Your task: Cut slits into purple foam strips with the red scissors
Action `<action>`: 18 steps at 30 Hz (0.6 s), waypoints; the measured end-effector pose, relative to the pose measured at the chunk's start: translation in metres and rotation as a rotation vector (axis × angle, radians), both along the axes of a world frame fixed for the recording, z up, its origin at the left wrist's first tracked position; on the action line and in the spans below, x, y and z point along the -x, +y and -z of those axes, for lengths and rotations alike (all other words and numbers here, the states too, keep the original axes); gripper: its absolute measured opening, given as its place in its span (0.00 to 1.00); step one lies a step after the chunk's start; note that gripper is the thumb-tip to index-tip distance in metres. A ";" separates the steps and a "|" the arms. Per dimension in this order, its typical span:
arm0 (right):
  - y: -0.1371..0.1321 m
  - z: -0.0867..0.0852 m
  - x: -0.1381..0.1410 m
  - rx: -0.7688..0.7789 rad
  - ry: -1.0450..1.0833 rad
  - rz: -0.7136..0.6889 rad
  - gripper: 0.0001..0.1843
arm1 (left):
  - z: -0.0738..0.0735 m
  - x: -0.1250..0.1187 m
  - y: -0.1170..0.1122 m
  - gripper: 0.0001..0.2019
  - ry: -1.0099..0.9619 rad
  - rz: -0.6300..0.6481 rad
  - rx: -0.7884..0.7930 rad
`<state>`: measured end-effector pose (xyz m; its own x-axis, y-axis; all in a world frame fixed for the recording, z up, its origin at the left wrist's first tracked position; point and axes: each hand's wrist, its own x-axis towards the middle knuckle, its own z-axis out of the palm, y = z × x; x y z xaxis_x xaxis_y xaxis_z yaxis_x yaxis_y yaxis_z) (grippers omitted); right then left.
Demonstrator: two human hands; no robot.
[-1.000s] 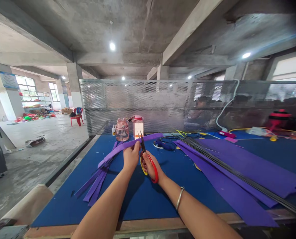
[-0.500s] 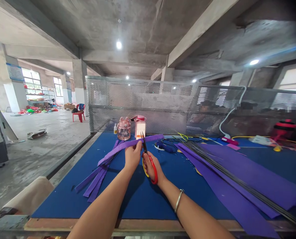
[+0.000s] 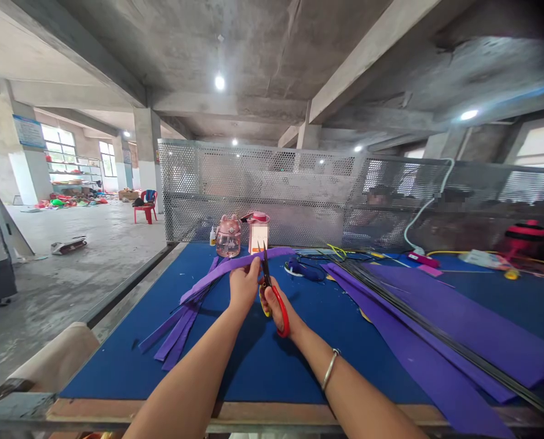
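My left hand [image 3: 245, 282] is closed on a long purple strip [image 3: 226, 267], pinching it near its right part; the strip's free end reaches past the fingers to the right. In my right hand [image 3: 277, 305] is a pair of scissors [image 3: 281, 314] with red and yellow handles. Their dark blades point up at the strip just right of my left fingertips and are slightly parted. More purple strips [image 3: 175, 338] lie under the held strip at the left, with thin black rods among them.
Large purple sheets [image 3: 459, 305] and a bundle of thin black rods [image 3: 418, 320] cover the right of the blue table [image 3: 130, 378]. A pink bottle [image 3: 229, 236], a pink-lidded cup [image 3: 259, 218] and a small white bottle [image 3: 212, 235] stand behind, before a perforated metal screen [image 3: 254, 183].
The yellow and red scissor handles have come closer together, and the blades have narrowed at the strip. My left hand has barely moved.
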<state>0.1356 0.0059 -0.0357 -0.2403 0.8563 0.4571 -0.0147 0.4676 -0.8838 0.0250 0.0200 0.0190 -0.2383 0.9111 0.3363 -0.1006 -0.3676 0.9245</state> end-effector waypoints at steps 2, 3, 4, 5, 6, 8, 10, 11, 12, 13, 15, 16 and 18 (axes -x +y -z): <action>-0.001 0.000 -0.001 -0.010 -0.016 -0.018 0.34 | -0.001 0.000 -0.001 0.19 0.004 -0.010 0.000; -0.001 0.000 -0.001 -0.007 -0.018 -0.022 0.34 | -0.001 0.001 -0.001 0.19 0.024 -0.020 -0.005; -0.001 -0.001 -0.001 -0.001 -0.015 -0.024 0.34 | -0.001 0.001 0.000 0.19 0.057 -0.030 -0.015; -0.002 -0.001 -0.001 0.007 -0.008 -0.025 0.34 | 0.000 0.002 0.000 0.19 0.101 -0.040 -0.032; -0.002 -0.003 0.000 0.019 0.003 -0.022 0.34 | 0.000 0.003 0.000 0.19 0.146 -0.050 -0.051; -0.003 -0.006 0.002 0.051 0.035 -0.007 0.34 | 0.002 0.004 0.001 0.20 0.225 -0.060 -0.084; -0.005 -0.010 0.004 0.088 0.070 0.012 0.34 | 0.003 0.005 0.002 0.20 0.257 -0.060 -0.098; -0.006 -0.012 0.006 0.105 0.086 0.025 0.34 | 0.004 0.005 0.002 0.21 0.259 -0.057 -0.101; -0.008 -0.013 0.007 0.118 0.095 0.039 0.34 | 0.004 0.005 0.002 0.21 0.256 -0.054 -0.104; -0.008 -0.014 0.008 0.124 0.100 0.054 0.33 | 0.004 0.004 0.002 0.21 0.248 -0.052 -0.107; -0.009 -0.013 0.009 0.123 0.096 0.086 0.32 | 0.004 0.004 0.002 0.21 0.225 -0.050 -0.107; -0.009 -0.012 0.009 0.119 0.088 0.100 0.32 | 0.005 0.004 0.003 0.22 0.214 -0.047 -0.104; -0.008 -0.010 0.008 0.106 0.067 0.125 0.31 | 0.005 0.004 0.003 0.22 0.196 -0.043 -0.094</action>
<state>0.1274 -0.0020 -0.0259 -0.1013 0.9219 0.3741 -0.0227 0.3738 -0.9272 0.0210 0.0235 0.0143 -0.1982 0.8639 0.4631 0.0956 -0.4532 0.8863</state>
